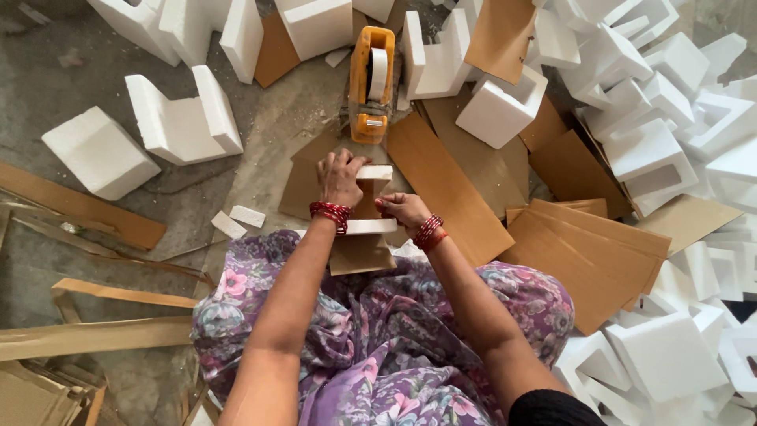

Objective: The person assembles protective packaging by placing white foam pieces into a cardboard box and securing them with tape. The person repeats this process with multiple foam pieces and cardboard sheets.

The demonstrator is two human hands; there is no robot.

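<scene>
I sit on the floor, and both hands hold one white foam block (pixel 373 226) wrapped in a brown cardboard piece (pixel 361 254) in front of my knees. My left hand (pixel 339 177) presses down on the block's far end. My right hand (pixel 402 210) grips its right side, fingers curled onto the cardboard. Red bangles circle both wrists. An orange tape dispenser (pixel 371 83) with a white roll lies just beyond the block.
White foam blocks are heaped at the right (pixel 654 150), at the lower right (pixel 666 355) and at the upper left (pixel 185 118). Flat cardboard sheets (pixel 591 252) are stacked to the right. Cardboard strips (pixel 87 335) lie on the left floor.
</scene>
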